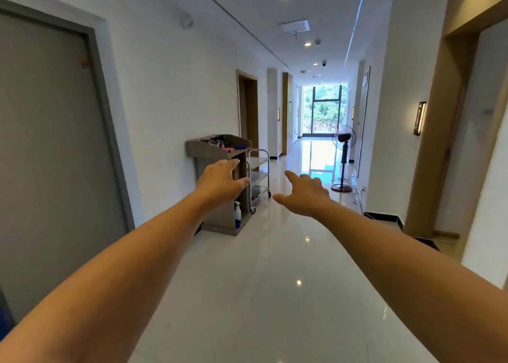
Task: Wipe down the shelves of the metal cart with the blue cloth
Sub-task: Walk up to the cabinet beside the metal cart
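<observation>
A small metal cart (259,176) with three shelves and wheels stands down the corridor against the left wall, just behind a grey service cabinet (220,148). Something dark blue, maybe the blue cloth (240,147), lies on the cabinet's top at its right end. My left hand (221,181) and my right hand (303,193) are stretched out in front of me, both empty with fingers apart, well short of the cart. My left hand overlaps the cabinet's front in the picture and hides part of it.
A spray bottle (237,214) stands in the cabinet's lower opening. A standing fan (343,159) with cables on the floor is by the right wall. A grey door (49,156) is at my left. Glossy white floor (275,280) runs toward a far window.
</observation>
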A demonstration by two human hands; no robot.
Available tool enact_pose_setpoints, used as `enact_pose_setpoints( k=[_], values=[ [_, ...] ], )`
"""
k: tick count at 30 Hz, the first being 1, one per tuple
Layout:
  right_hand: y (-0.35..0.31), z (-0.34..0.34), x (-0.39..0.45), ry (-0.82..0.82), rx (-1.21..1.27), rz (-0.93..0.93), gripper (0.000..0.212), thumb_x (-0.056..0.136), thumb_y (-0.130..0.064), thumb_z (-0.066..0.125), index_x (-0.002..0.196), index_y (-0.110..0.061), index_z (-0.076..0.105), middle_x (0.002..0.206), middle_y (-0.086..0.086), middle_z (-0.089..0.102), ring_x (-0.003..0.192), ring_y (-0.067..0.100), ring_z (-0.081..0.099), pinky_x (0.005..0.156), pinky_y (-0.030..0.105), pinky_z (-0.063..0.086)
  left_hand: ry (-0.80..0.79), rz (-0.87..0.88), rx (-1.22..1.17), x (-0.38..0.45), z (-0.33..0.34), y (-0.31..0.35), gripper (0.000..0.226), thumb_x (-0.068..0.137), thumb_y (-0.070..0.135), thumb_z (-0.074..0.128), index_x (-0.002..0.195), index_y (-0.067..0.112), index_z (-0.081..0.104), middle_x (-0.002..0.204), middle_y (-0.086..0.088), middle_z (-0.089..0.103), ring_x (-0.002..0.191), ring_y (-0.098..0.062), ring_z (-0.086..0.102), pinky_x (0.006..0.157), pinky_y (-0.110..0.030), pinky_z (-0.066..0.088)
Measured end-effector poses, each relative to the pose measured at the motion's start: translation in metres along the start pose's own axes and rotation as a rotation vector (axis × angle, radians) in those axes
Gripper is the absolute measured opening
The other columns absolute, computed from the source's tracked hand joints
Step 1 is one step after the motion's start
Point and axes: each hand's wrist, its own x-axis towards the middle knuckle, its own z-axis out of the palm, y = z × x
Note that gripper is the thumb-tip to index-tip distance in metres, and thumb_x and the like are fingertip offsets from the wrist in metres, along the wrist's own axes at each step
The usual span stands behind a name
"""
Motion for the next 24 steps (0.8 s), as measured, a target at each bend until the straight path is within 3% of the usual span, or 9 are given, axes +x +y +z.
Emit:
enact_pose_setpoints(
  k=[8,24],
  values=[
    [0.023,0.042,0.086,-0.023,-0.016,-0.01,0.083,0.088,-0.067,0.056,0.155,-0.032,0.023,0.156,0.01,0.036,0.139,0.038,0.035,0.106,0.057,0.038,-0.049,-0.074,0.064,0.058,0.052,-0.031,0.07,0.092,0.049,0.063,0.152,0.024,0.036,0.156,-0.007,0.04,0.141,-0.032,0.039,0.109,-0.049,0.039],
    [0.109,0.083,0.329,-0.035,0.023,-0.073,0.082,0.084,-0.071,0.057,0.151,-0.035,0.028,0.155,0.008,0.038,0.136,0.038,0.039,0.103,0.059,0.041,-0.045,-0.134,0.112,0.271,0.16,-0.04,0.073,0.09,0.053,0.062,0.152,0.027,0.034,0.159,-0.007,0.035,0.144,-0.033,0.032,0.111,-0.053,0.038]
  ],
)
